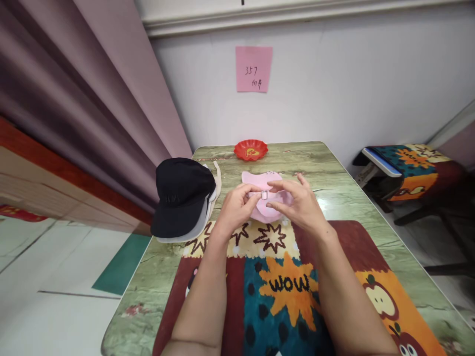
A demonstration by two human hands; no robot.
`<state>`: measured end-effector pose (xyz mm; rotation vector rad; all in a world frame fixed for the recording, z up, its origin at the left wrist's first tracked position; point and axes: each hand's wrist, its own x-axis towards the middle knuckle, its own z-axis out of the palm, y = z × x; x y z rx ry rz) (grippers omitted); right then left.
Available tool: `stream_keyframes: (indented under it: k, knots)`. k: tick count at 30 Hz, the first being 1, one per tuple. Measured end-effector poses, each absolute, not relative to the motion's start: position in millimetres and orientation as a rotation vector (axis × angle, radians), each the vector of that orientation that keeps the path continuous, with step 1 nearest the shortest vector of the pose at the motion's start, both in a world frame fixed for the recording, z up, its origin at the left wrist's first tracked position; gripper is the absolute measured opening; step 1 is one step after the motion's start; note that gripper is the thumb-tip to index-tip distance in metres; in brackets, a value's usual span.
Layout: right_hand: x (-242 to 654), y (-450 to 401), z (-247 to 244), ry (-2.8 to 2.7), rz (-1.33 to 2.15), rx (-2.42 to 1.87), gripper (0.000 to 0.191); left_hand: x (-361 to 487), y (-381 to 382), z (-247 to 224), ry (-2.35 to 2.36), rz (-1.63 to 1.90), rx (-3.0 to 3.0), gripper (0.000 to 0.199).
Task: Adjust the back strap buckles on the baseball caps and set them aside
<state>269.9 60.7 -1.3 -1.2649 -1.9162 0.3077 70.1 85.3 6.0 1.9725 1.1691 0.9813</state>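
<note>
on the left of the green table (148,282) a black cap (183,190) sits over a paler brim (199,226), near the left hand (237,207), whose thumb and forefinger pinch the strap of a pink cap (260,179) beside its small buckle (264,195). the pink cap is mid-table between both hands, at the patterned mat's (233,282) far edge, a red dish (251,150) behind it. the right hand (302,202) is half open, thumb and forefinger parted at the buckle, whether touching i cannot tell
</note>
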Motion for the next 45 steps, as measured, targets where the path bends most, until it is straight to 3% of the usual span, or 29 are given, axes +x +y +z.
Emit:
stream_keyframes:
  k: [5, 16, 26, 32, 37, 45]
  knots:
    - [286.5, 60.2, -0.2, -1.905, 0.427, -1.34, 0.022, 58.0, 92.2, 3.2, 1.078, 0.979, 1.905, 0.02]
    - [252.9, 60.5, -3.9, -1.886, 0.427, -1.323, 0.022, 62.4, 92.8, -1.2, 0.999, 0.966, 1.828, 0.025]
    - [251.7, 61.3, -7.1, -1.856, 0.2, -1.367, 0.025, 73.8, 83.5, 6.5, 1.269, 1.03, 1.898, 0.019]
    - [261.1, 61.7, -3.0, -1.767, 0.396, -1.345, 0.022, 61.3, 91.7, 3.5, 1.21, 1.114, 1.906, 0.023]
    - [289.8, 65.1, -3.8, -1.536, 0.388, -1.348, 0.031, 37.7, 99.8, 2.4, 1.508, 1.271, 1.792, 0.029]
    - [287.6, 61.7, -1.4, -1.735, 0.501, -1.315, 0.027, 65.4, 90.6, 6.2, 1.23, 1.011, 2.219, 0.027]
